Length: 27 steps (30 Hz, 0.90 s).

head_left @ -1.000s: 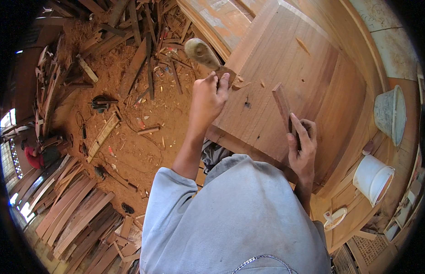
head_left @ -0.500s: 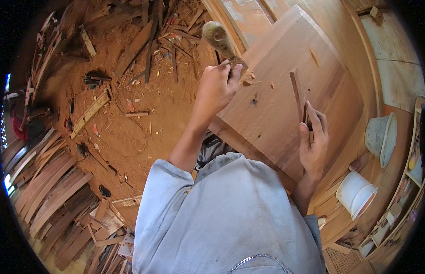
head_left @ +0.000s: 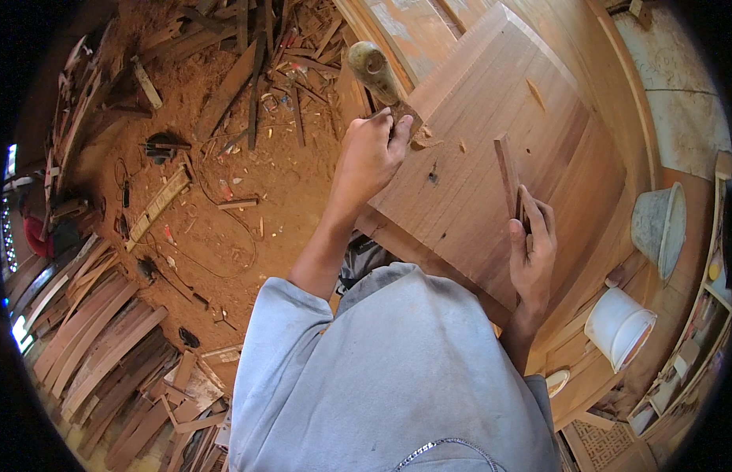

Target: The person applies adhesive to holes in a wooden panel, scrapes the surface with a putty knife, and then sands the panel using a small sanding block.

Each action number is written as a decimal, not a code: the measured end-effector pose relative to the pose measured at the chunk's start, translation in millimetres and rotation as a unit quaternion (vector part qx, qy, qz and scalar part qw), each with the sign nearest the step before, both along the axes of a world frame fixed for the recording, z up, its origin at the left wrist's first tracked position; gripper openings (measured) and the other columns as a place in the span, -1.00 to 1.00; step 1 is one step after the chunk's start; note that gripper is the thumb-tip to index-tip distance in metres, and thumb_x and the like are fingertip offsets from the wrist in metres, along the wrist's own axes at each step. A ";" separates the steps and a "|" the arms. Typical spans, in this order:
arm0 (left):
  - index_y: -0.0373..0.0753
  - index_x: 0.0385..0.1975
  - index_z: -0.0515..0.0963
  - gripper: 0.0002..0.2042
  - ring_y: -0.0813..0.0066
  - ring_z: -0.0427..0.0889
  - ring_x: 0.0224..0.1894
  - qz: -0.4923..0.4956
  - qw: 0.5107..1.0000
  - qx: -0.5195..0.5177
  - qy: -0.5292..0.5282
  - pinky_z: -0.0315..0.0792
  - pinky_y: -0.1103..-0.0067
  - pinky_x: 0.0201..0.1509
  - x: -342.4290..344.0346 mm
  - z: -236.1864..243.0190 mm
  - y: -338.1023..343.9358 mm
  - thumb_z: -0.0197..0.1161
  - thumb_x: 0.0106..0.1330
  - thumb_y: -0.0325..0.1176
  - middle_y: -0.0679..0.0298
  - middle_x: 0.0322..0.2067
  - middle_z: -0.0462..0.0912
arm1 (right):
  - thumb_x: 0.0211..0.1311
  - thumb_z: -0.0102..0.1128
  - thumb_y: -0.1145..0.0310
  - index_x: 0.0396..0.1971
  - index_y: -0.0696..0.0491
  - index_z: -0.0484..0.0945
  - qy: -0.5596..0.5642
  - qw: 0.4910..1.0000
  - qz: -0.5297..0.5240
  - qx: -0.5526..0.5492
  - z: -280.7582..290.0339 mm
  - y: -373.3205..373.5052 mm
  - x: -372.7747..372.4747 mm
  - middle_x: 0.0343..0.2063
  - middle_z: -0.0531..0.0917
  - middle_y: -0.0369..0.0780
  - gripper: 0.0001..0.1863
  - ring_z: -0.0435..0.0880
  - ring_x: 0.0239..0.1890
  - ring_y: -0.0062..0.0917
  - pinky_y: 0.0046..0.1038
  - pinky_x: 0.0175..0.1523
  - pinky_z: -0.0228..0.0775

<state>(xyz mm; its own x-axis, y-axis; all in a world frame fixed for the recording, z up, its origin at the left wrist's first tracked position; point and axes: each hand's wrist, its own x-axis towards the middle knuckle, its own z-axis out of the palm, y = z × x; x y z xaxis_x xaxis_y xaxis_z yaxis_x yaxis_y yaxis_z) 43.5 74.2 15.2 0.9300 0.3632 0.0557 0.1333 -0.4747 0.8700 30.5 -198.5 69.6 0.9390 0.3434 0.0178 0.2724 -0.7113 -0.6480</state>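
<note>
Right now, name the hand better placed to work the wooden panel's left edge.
Left, likely: the left hand grips a bulb-handled scraper beside that edge; the right hand holds a wooden strip farther right.

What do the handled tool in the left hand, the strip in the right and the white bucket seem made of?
Handled tool: its pale, blotchy, dull handle suggests worn wood; the flat brown part could be rusted metal, but it's partly covered.
Strip: apparently bare wood, reddish brown and matte.
White bucket: probably plastic, judging by its smooth wall.
</note>
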 end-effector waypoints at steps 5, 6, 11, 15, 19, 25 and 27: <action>-0.44 -0.57 0.46 -0.69 0.04 0.32 -0.72 -0.013 0.999 0.037 -0.006 0.27 0.35 -0.56 -0.6 0.8 -1.2 0.23 0.35 -0.33 -0.11 -0.70 0.39 | 0.38 0.12 0.28 0.21 0.08 0.46 0.008 1.000 0.009 0.000 -1.7 0.8 0.0 -0.10 0.53 -0.03 -0.56 0.55 -0.07 -0.20 -0.32 0.07 0.40; -0.44 -0.56 0.46 -0.70 -0.01 0.36 -0.69 -0.023 0.999 0.037 0.000 0.29 0.33 -0.55 -1.7 2.9 -3.8 0.22 0.35 -0.34 -0.13 -0.69 0.41 | 0.37 0.13 0.28 0.21 0.08 0.46 0.010 1.000 0.011 -0.001 -2.2 1.5 -0.6 -0.09 0.53 -0.03 -0.56 0.55 -0.07 -0.20 -0.32 0.07 0.40; -0.46 -0.51 0.48 -0.73 -0.18 0.53 -0.51 -0.068 0.995 0.065 -0.042 0.38 0.23 -0.47 -4.0 3.0 -14.4 0.21 0.36 -0.36 -0.19 -0.59 0.50 | 0.36 0.14 0.28 0.20 0.07 0.46 0.022 0.999 0.027 0.006 -1.8 10.4 -3.9 -0.08 0.52 -0.04 -0.55 0.54 -0.04 -0.20 -0.32 0.07 0.41; -0.46 -0.51 0.48 -0.73 -0.20 0.55 -0.46 -0.080 0.991 0.105 -0.021 0.40 0.20 -0.44 -3.8 5.6 -9.8 0.20 0.36 -0.37 -0.19 -0.57 0.52 | 0.36 0.14 0.27 0.20 0.08 0.46 0.008 0.999 0.038 0.012 -1.6 11.8 -3.7 -0.08 0.52 -0.04 -0.55 0.55 -0.05 -0.21 -0.32 0.05 0.43; -0.48 -0.51 0.47 -0.71 -0.23 0.51 -0.49 -0.065 0.994 0.083 0.000 0.38 0.23 -0.48 -4.0 8.9 -9.2 0.19 0.37 -0.36 -0.21 -0.59 0.48 | 0.37 0.14 0.23 0.20 0.08 0.46 0.007 1.000 0.023 0.019 -1.5 7.9 -4.6 -0.09 0.52 -0.04 -0.55 0.55 -0.07 -0.21 -0.31 0.04 0.43; -0.48 -0.59 0.43 -0.66 -0.21 0.42 -0.59 -0.037 0.998 0.042 0.004 0.29 0.28 -0.56 -2.4 9.3 -6.1 0.20 0.37 -0.36 -0.21 -0.66 0.40 | 0.39 0.11 0.19 0.20 0.08 0.47 0.008 1.000 0.005 0.018 -3.7 0.0 -6.8 -0.10 0.52 -0.04 -0.54 0.55 -0.06 -0.21 -0.29 0.05 0.42; -0.48 -0.62 0.41 -0.65 -0.17 0.40 -0.63 -0.033 0.999 0.042 -0.001 0.27 0.29 -0.57 -1.3 10.6 -5.1 0.21 0.37 -0.35 -0.20 -0.68 0.39 | 0.39 0.11 0.19 0.20 0.08 0.47 0.007 1.000 0.002 0.007 -5.5 -1.5 -7.5 -0.10 0.52 -0.04 -0.54 0.55 -0.06 -0.21 -0.30 0.05 0.41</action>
<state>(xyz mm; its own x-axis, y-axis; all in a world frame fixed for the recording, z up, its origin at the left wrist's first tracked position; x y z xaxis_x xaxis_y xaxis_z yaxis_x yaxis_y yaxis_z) 42.2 69.1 25.8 0.9516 0.2952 0.0852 0.0980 -0.5545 0.8264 23.0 -200.0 64.1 0.9381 0.3463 0.0090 0.2650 -0.7008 -0.6623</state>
